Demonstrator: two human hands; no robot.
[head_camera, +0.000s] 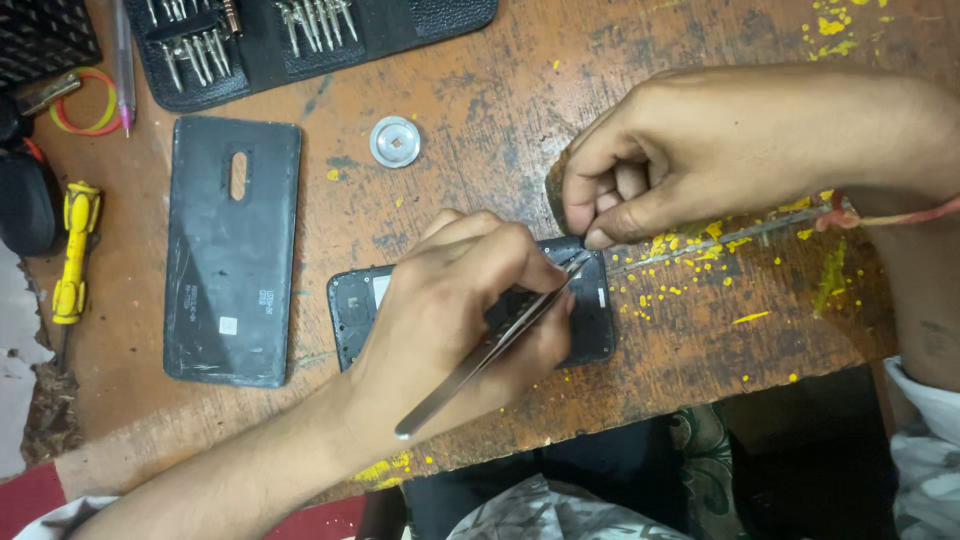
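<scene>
Two hands worked over an opened phone (590, 310) lying on the worn wooden bench (480, 90). Far left of the phone lay a yellow screwdriver (75, 250), out of the way. Nearer, just left of the phone, its black back cover (232, 250) rested flat, inside up, likely set aside so the phone's inside could be reached. Above the phone sat a small round metal disc (395, 141), and beyond it an open case of screwdriver bits (300, 35). The left hand (455, 310) lay on the phone, its grip closed on thin metal tweezers (490, 345) with the tips at the phone's top right corner. The right hand (690, 155) had its grip curled shut, thumb pressing that corner, probably to hold the phone steady.
</scene>
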